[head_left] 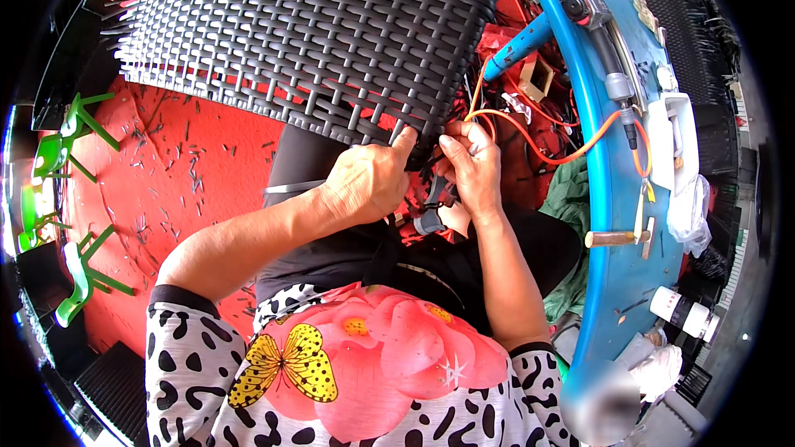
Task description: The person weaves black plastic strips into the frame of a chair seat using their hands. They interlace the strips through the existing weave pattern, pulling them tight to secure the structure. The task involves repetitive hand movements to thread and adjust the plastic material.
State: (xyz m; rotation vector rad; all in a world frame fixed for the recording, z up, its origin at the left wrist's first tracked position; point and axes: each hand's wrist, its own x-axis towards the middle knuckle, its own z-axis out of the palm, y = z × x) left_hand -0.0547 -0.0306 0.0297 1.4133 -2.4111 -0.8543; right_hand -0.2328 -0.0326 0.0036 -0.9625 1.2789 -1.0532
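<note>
A dark grey woven rattan panel (323, 25) fills the upper middle, its near corner pointing at my hands. My left hand (373, 178) grips that near edge, with the index finger stretched over the weave and the other fingers curled below it. Just right of the corner is my right hand (472, 161), its thumb and fingers drawn together close to the panel's edge. Whatever lies between them is too small or hidden to make out. Loose strip ends stick out along the panel's left side. Below the corner, partly behind my right hand, shows a grey and black object (431, 213).
A blue table (613, 314) on the right bears a pneumatic tool (609, 54), a hammer (613, 238) and a white tray (672, 145). An orange hose (546, 159) runs from the tool past my right hand. Dark scraps litter the red floor (207, 182); green-legged stools (83, 277) stand left.
</note>
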